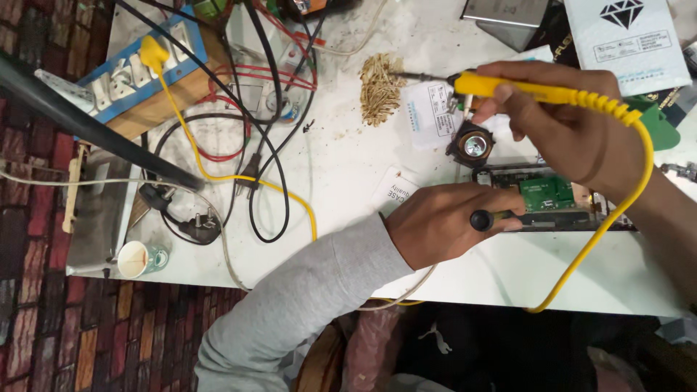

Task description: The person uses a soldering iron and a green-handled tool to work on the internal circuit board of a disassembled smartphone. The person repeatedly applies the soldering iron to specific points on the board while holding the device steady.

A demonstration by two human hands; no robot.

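Presently the right hand (559, 131) is closed around the yellow-handled soldering iron with its metal tip (508, 88), the tip pointing left and lying at the edge of the tan heap of brass-wool tip cleaner (381, 88) on the white worktable (341, 167). The left hand (443, 221), in a grey sleeve, is closed on a slim dark-handled tool with a round black end (494, 219), held just in front of the opened black device with a green circuit board (552, 196), which lies near the right of the table beside a small round black-and-silver component (472, 145). Hazards, as judged: the iron's coiled yellow cable (617, 210) loops under the right wrist and over the table edge, so a snag could jerk the tip across the white paper labels (432, 116) or onto the left hand's knuckles, which sit close below. Paper lying near a hot tip may scorch. The tangle of black and red leads (254, 145) around the blue-and-white power strip on a wooden block (138, 69) could be dragged and pull plugs loose. A small white cup (138, 259) stands at the table's front-left corner and might be knocked off. Whether the iron is hot cannot be told.
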